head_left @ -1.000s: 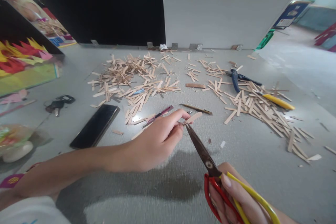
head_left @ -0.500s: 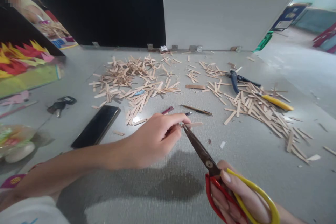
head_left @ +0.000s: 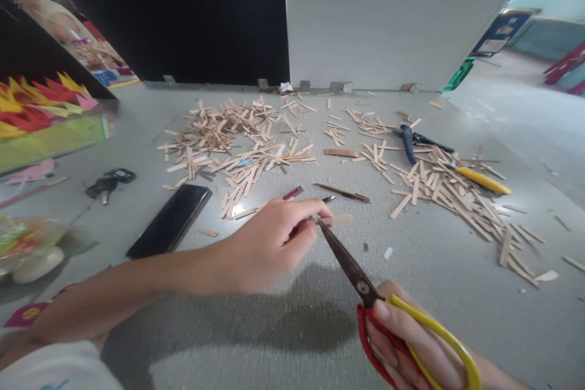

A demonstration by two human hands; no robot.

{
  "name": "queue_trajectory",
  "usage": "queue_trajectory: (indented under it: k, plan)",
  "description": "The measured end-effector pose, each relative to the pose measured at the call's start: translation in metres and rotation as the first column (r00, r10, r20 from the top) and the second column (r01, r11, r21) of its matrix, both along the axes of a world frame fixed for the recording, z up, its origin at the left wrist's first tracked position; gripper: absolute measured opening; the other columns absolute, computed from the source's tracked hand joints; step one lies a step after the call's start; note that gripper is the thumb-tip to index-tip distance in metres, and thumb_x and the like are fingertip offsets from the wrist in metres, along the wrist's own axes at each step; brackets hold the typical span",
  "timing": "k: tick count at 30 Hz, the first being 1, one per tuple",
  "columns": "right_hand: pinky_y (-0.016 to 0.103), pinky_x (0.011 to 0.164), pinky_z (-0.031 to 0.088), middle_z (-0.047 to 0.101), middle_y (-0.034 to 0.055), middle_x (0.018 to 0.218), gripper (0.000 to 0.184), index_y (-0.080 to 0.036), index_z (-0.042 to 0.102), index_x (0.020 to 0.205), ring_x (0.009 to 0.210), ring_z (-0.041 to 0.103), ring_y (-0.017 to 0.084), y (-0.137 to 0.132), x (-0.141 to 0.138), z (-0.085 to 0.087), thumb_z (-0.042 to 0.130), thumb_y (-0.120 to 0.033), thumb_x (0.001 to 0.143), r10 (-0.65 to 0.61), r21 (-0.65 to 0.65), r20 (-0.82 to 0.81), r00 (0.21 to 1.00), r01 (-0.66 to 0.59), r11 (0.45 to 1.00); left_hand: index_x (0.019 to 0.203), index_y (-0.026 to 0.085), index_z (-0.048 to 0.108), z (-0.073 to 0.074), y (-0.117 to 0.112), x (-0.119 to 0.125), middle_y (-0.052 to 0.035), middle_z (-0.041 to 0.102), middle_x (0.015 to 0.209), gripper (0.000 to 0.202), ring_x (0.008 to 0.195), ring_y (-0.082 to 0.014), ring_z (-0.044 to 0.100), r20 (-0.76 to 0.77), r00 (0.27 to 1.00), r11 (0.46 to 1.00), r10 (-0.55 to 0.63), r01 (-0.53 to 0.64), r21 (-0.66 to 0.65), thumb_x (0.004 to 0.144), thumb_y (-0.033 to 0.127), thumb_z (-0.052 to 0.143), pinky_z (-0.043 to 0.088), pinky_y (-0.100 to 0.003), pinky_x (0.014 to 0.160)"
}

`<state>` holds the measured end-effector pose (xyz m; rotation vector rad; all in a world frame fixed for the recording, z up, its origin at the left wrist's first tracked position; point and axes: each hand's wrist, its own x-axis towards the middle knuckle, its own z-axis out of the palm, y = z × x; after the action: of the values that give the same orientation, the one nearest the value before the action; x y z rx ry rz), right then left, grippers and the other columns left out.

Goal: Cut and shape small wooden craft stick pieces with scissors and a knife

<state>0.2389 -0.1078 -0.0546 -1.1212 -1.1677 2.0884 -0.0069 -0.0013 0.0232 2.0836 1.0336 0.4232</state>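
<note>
Between the thumb and fingers of my left hand (head_left: 274, 244) a small wooden craft stick (head_left: 340, 219) is pinched, its free end pointing right. My right hand (head_left: 411, 341) grips a pair of scissors (head_left: 350, 265) by its handles, one loop red and one yellow. The dark blades look closed or nearly so, and their tips meet the stick right beside my left fingertips. My fingers hide the stick's other end. Just beyond the left hand lie a purple pen-like piece (head_left: 293, 193) and a slim pointed tool (head_left: 342, 192).
Wooden sticks (head_left: 247, 177) spread across the back of the table. More sticks lie at right, with dark-handled pliers (head_left: 408, 143) and a yellow-handled tool (head_left: 484, 180). A phone (head_left: 170, 220) and keys (head_left: 109, 183) lie left. A black-and-white panel (head_left: 365, 18) stands behind. Another person (head_left: 57, 21) is far left.
The scissors have shifted very slightly left, and their handles have drawn a little closer together. My left hand and the stick stay nearly in place.
</note>
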Motion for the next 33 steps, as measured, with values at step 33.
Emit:
queue_trajectory:
  k: [33]
  plan:
    - [0.018, 0.027, 0.025, 0.032, -0.0112, 0.03, 0.071, -0.026, 0.047, 0.06, 0.022, 0.029, 0.007, -0.003, 0.0, -0.026, 0.052, -0.087, 0.095, -0.23, -0.116, 0.04, 0.972, 0.233, 0.965, 0.08, 0.019, 0.072, 0.002, 0.013, 0.003, 0.0005, 0.075, 0.077, 0.013, 0.075, -0.0151, 0.072, 0.326, 0.907, 0.962, 0.268, -0.268, -0.046, 0.091, 0.025, 0.075, 0.057, -0.024, 0.071]
